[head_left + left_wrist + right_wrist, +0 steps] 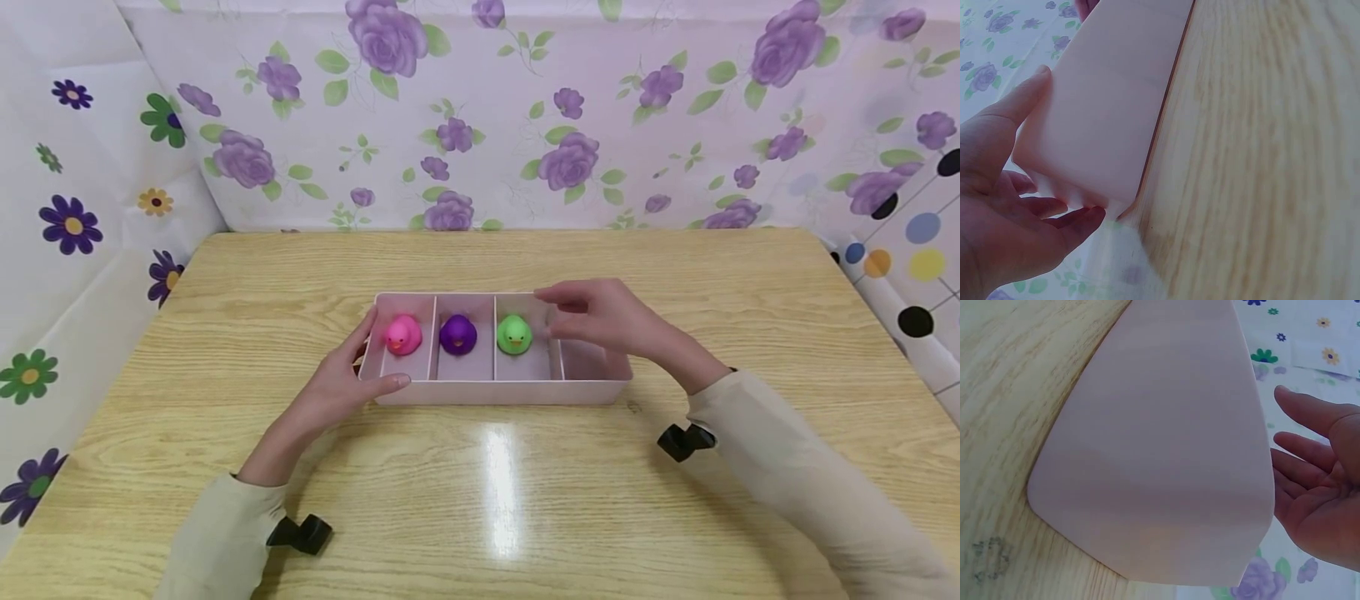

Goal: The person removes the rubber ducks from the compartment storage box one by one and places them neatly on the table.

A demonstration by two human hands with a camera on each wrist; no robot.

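Observation:
A long pale pink divided box (502,392) lies on the table. From left to right, its first three compartments hold a pink rubber duck (403,335), a purple rubber duck (458,334) and a green rubber duck (514,334). My left hand (333,379) grips the box's left end, thumb at the front rim and fingers along the end wall. Over the right part of the box hovers my right hand (600,315), its fingers loosely bent and thumb apart, with nothing seen between them. That hand partly covers the rightmost compartment.
The wooden table (450,500) extends around the box on all sides. Behind it hangs a flower-patterned cloth (495,183), with more patterned cloth at left and right. Each sleeve carries a small black device (303,534) near the wrist.

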